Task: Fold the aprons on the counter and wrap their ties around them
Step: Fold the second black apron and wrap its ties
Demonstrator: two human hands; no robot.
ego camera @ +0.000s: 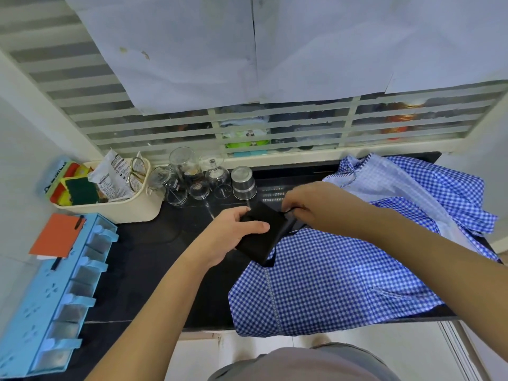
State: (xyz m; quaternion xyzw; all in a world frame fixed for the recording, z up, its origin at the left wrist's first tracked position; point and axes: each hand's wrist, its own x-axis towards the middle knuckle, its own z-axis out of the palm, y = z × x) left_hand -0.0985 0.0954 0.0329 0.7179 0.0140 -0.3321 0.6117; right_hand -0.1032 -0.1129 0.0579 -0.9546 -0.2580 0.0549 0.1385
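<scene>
A small folded black apron [265,235] is held just above the black counter [154,259] at its middle. My left hand [233,232] grips the bundle from the left, thumb across its top. My right hand [310,204] pinches a thin black tie [288,211] at the bundle's upper right corner. Under and to the right of the bundle lies a blue-and-white checked apron [330,281], spread flat and hanging over the counter's front edge. A second checked apron [428,188] lies crumpled at the back right.
Upturned glasses [187,177] and a steel cup [243,182] stand at the back of the counter. A cream basket [123,207] with sponges and packets sits at the back left. A blue drawer organiser [55,298] with an orange notebook [57,235] fills the left side.
</scene>
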